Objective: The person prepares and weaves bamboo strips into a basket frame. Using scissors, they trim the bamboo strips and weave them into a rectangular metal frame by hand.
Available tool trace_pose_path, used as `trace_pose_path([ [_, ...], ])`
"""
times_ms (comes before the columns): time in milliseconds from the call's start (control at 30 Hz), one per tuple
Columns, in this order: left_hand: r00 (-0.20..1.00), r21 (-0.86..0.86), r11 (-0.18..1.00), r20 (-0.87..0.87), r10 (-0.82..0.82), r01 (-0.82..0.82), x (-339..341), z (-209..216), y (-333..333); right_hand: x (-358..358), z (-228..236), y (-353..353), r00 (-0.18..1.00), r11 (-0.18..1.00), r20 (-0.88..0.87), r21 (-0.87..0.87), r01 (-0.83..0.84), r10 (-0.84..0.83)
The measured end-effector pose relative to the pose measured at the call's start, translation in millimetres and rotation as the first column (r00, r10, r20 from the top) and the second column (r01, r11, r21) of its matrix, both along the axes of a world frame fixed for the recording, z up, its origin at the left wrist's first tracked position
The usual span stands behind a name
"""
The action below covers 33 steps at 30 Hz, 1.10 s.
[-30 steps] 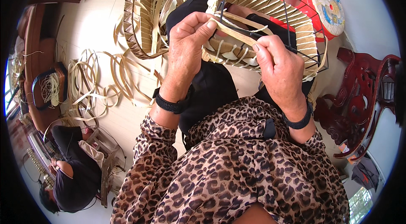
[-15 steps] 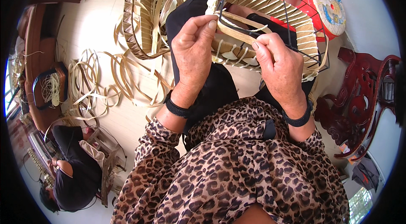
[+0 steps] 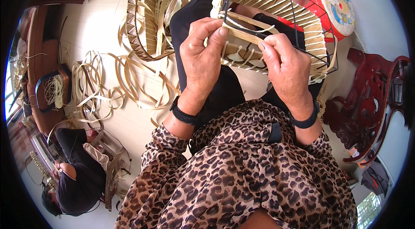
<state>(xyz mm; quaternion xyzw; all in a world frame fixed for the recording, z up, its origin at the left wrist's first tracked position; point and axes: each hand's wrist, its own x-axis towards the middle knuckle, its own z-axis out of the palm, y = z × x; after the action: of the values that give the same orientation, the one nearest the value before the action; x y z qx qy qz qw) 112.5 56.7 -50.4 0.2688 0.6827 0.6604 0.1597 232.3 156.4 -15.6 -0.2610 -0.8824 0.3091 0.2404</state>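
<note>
A half-woven basket point(image 3: 314, 38) on a black wire frame rests over my lap, its sides lashed with pale cord. Along the frame's near edge runs a flat tan strip point(image 3: 243, 35), pulled fairly straight between my hands. My left hand point(image 3: 201, 56) pinches the strip between thumb and forefinger near the basket's left corner. Further right, my right hand point(image 3: 286, 61) grips the strip with thumb and bent fingers. Part of the strip is hidden inside both hands.
Another strip-woven basket point(image 3: 137, 49) with a tall handle stands at the far left, strips inside. Loose coiled strips point(image 3: 88, 77) lie on the floor. A red stool point(image 3: 317, 2) is at the far right, beside carved dark furniture point(image 3: 367, 99). Another person point(image 3: 82, 181) sits at lower left.
My left hand has shifted slightly right and toward me along the strip. The right hand has barely moved and keeps its grip.
</note>
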Motion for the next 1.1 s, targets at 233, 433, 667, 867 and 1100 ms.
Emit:
trace_pose_path([
  [233, 0.924, 0.020, 0.991, 0.360, -0.129, 0.131, -10, 9, -1, -1, 1, 0, 0.999, 0.999, 0.025, -0.036, 0.030, -0.029],
  [433, 0.939, 0.027, 0.975, 0.267, -0.219, 0.220, -18, 2, -3, -2, 0, -1, 0.997, 0.998, 0.031, 0.010, 0.066, -0.066],
  [667, 0.942, -0.022, 0.970, 0.246, -0.230, 0.242, -17, 1, -3, 0, 20, 5, 0.996, 0.998, 0.076, -0.039, 0.044, -0.041],
  [867, 0.932, 0.027, 0.978, 0.299, -0.206, 0.207, -14, 1, -2, -3, 33, 17, 0.983, 0.980, 0.174, -0.196, -0.025, 0.060],
  [1100, 0.899, 0.081, 0.994, 0.427, -0.100, 0.072, 11, 29, -16, 7, 37, 12, 0.989, 0.551, 0.084, -0.834, 0.004, 0.120],
])
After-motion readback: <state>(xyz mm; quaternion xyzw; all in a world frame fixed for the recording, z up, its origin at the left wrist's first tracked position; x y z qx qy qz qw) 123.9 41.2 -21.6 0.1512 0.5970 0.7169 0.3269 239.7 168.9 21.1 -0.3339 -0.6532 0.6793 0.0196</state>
